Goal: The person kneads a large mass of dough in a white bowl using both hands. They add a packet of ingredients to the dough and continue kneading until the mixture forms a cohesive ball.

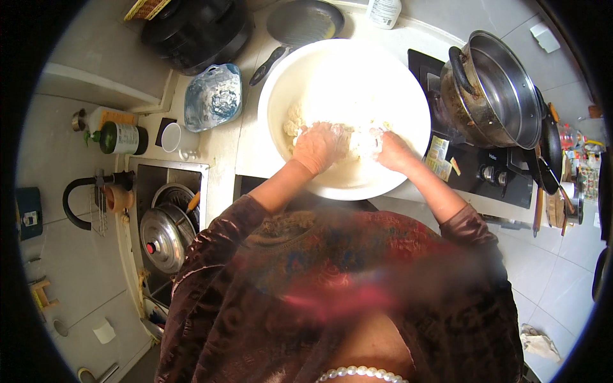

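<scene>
A large white basin stands on the counter in front of me, holding pale, lumpy dough with flour. Both my hands are inside it. My left hand has its fingers curled down into the dough left of the basin's middle. Facing it, my right hand grips the dough from the right, with floury white bits stuck on its fingers. Dough lies between the two hands and hides most of the fingertips. Strong glare washes out the far half of the basin's inside.
Left of the basin stands a flour-dusted blue plastic container; behind lies a frying pan. A steel steamer pot sits on the black gas stove at right. The sink at left holds a lidded pot.
</scene>
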The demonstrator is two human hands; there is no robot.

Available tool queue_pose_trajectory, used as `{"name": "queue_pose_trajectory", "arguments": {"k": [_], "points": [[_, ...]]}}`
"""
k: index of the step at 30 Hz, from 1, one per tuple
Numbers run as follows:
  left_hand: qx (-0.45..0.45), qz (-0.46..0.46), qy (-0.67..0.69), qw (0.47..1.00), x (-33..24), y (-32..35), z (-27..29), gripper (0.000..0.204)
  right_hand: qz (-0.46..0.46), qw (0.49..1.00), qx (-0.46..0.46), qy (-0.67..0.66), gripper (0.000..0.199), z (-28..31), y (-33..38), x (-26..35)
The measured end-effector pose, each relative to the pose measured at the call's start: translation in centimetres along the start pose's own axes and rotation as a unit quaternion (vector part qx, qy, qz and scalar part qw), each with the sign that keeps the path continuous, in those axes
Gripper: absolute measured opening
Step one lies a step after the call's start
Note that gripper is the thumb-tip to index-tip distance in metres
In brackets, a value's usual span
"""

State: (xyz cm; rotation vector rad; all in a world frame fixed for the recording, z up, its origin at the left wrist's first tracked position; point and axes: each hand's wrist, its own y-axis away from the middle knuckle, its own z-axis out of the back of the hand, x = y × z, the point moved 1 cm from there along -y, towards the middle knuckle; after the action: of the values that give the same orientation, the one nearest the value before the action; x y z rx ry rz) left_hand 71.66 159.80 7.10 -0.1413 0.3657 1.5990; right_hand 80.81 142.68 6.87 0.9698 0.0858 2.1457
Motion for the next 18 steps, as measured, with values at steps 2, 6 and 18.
{"name": "queue_pose_trajectory", "arguments": {"k": [2,6,18], "points": [[0.012,-0.017,-0.01,1.0,0.0,-0.1,-0.2,0.051,-0.063,0.997,0.001,-0.05,0.045,-0.9,-0.5,0.2],[0.087,-0.026,-0.009,0.996,0.4,-0.6,-0.9,0.056,-0.024,0.995,-0.004,0.092,0.023,-2.6,-2.4,0.2],[0.124,-0.054,-0.049,0.99,1.3,-3.9,-4.3,0.055,0.022,0.963,0.082,0.255,0.024,-4.4,-6.7,-2.0]]}}
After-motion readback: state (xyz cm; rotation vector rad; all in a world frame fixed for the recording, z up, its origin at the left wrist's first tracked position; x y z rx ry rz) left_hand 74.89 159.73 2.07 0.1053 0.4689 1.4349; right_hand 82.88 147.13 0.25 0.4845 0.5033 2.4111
